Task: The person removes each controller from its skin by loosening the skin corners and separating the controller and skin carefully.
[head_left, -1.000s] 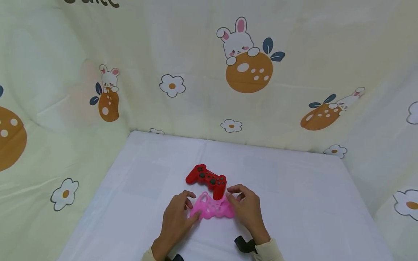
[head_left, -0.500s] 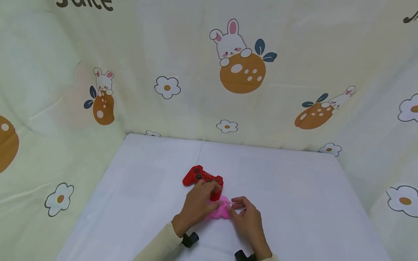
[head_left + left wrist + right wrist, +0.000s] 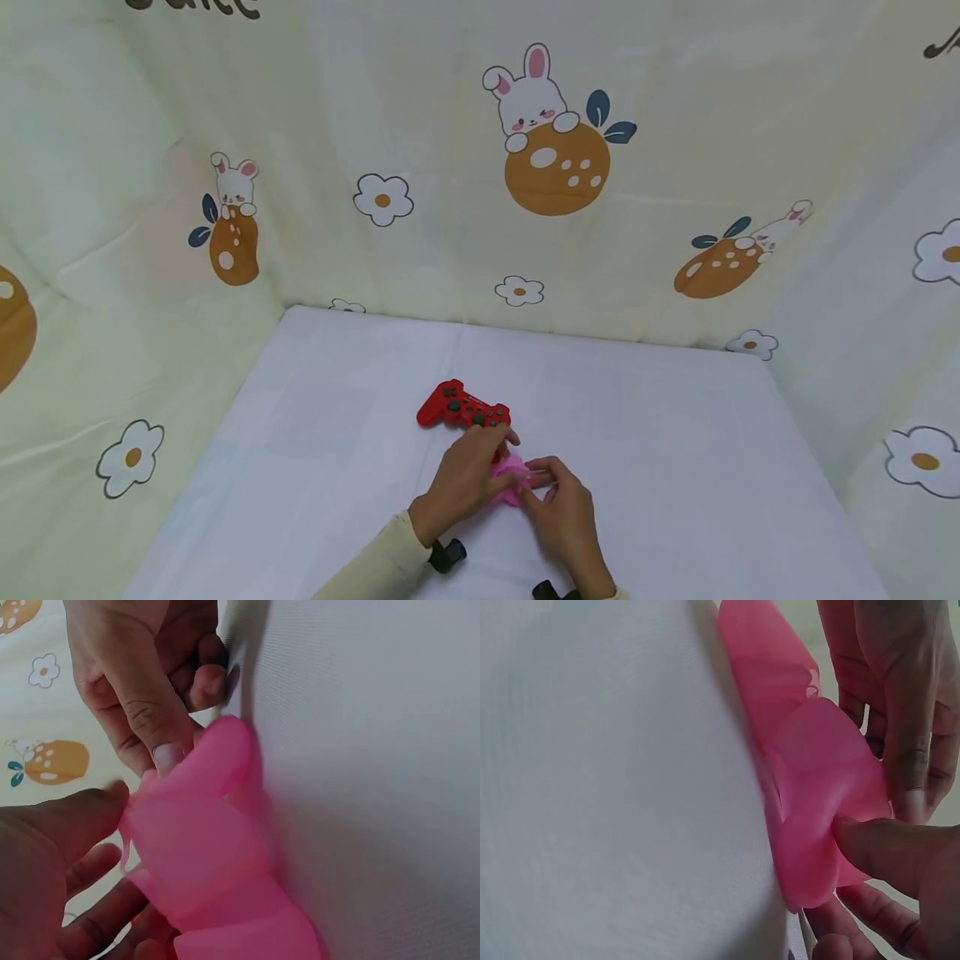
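A soft pink silicone controller cover (image 3: 512, 464) is bunched between both hands low over the table in the head view. My left hand (image 3: 463, 475) reaches across from the left and pinches its edge with the thumb, as the left wrist view shows on the cover (image 3: 202, 847). On the other side, my right hand (image 3: 564, 510) holds one end of the cover (image 3: 817, 772) between thumb and fingers. Just beyond the hands lies a red game controller (image 3: 453, 406) with dark buttons, face up; its near right grip is mostly hidden behind the left hand.
A white-covered table (image 3: 637, 450) lies under everything. Pale cloth (image 3: 442, 100) printed with rabbits, oranges and flowers hangs behind it and at both sides. Black wrist-worn camera mounts (image 3: 448, 555) show below the hands.
My left hand has moved right, from the cover's left end to beside the right hand, overlapping the controller's grip. The cover, earlier spread flat, is now folded up between the hands.
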Tool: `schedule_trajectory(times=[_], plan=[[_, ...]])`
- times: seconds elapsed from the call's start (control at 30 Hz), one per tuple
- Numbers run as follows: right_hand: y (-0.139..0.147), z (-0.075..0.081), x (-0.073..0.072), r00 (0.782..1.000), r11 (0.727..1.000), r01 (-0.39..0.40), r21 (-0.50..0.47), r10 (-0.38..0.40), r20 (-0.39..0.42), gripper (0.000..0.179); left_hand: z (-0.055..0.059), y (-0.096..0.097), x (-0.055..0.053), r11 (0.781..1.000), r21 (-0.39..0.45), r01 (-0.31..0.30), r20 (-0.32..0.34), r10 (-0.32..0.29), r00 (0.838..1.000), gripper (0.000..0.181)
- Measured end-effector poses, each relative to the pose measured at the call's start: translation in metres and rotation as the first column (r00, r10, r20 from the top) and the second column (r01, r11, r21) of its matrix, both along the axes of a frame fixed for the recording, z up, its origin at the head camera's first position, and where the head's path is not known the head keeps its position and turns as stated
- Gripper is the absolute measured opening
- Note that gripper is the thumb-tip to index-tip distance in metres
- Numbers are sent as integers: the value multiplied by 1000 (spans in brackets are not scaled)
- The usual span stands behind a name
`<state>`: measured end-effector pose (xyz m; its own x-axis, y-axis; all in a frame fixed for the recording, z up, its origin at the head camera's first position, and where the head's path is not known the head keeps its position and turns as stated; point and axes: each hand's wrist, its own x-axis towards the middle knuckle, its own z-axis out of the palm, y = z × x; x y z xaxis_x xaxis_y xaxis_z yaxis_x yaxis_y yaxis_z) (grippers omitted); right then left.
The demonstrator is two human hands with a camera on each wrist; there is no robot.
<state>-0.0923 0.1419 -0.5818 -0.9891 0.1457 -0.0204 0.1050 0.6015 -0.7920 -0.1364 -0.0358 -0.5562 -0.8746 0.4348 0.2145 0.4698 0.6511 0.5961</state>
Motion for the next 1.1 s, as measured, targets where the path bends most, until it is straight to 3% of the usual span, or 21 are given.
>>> schedule_trajectory(times=[0.3,0.5,0.63,0.77,0.93,1.1], plan=[[0,0,6,999,998,34,-45,-33,33,28,-3,5,-2,998,62,24,-18,-23,1000,31],[-1,-1,18,997,992,66,-105,-62,42,27,-2,7,-9,988,148,-34,-77,46,996,32],[-1,2,29,993,988,103,-115,-96,66,23,-2,7,-11,989,130,-64,-51,71,996,31],[0,7,36,988,991,112,-79,-103,112,20,-3,9,-10,993,94,-70,-35,74,997,27],[3,8,42,985,994,102,30,-105,140,21,-1,8,-4,993,79,-83,-62,88,994,25],[10,5,41,985,992,102,80,-112,131,21,6,-12,8,981,128,-145,-110,159,981,27]])
